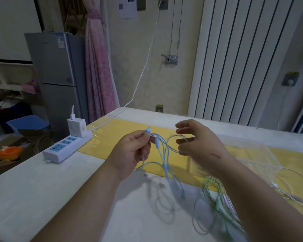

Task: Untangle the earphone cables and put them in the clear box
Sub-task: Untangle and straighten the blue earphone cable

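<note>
Pale green tangled cable [215,194] lay nearest. My left hand [132,154] pinched the light-blue earphone cable [164,154] aloft, right hand [199,145] loosely curled, hooking its loop, clear plastic box [252,152] just beyond. A hard tug could've cinched the knot.

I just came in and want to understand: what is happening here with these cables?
A person is untangling a blue earphone cable above the table. The left hand pinches it near one earbud. A loop reaches the fingers of the right hand, but whether they grip it is unclear. A green cable bundle lies tangled on the table, near the clear box.
</note>
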### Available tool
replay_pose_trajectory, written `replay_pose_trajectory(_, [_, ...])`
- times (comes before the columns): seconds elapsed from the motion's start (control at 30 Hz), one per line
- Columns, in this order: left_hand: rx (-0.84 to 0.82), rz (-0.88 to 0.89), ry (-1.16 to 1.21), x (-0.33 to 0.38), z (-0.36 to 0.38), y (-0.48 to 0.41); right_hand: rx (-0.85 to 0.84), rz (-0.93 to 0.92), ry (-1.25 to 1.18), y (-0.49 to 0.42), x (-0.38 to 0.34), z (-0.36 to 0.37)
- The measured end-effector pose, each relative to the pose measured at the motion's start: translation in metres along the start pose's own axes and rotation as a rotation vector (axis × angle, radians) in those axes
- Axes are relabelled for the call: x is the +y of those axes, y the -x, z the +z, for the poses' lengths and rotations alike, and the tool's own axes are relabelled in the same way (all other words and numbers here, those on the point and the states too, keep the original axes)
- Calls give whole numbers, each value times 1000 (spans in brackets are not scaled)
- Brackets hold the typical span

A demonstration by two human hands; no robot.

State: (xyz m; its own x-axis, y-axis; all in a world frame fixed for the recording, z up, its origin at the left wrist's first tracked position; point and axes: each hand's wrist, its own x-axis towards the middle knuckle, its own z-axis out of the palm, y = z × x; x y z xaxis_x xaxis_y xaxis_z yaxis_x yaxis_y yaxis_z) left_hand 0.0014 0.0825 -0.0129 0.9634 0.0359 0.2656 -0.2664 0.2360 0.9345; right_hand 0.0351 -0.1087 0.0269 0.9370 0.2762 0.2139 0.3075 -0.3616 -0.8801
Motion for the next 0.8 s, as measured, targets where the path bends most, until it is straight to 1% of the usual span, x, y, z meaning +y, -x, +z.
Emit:
replay_pose_trajectory(0.13, [7,13,70,3,1,0,-71,-10,-21,1,-3,-4])
replay_pose_trajectory(0.27, [-1,6,94,3,-1,-2,-166,-24,-208,4,-9,-5])
replay_pose_trajectory(0.3, [-3,1,90,3,-2,-2,-170,-38,-211,3,-8,-2])
replay_pose_trajectory(0.4, [-10,-3,83,2,-4,-2,-155,-83,-147,2,-6,8])
replay_pose_trajectory(0.5, [-13,8,90,1,-3,-1,-184,-64,-55,8,-5,17])
replay_pose_trajectory(0.57, [-19,11,94,1,-4,0,-146,-81,9,10,-5,18])
replay_pose_trajectory(0.6, [-29,18,89,1,-4,0,-101,-90,7,10,-5,18])
replay_pose_trajectory(0.7, [-25,47,46,2,-4,-1,78,-104,-89,7,-5,14])
replay_pose_trajectory(0.8, [46,77,-16,1,-5,-1,165,-124,-231,7,-7,9])
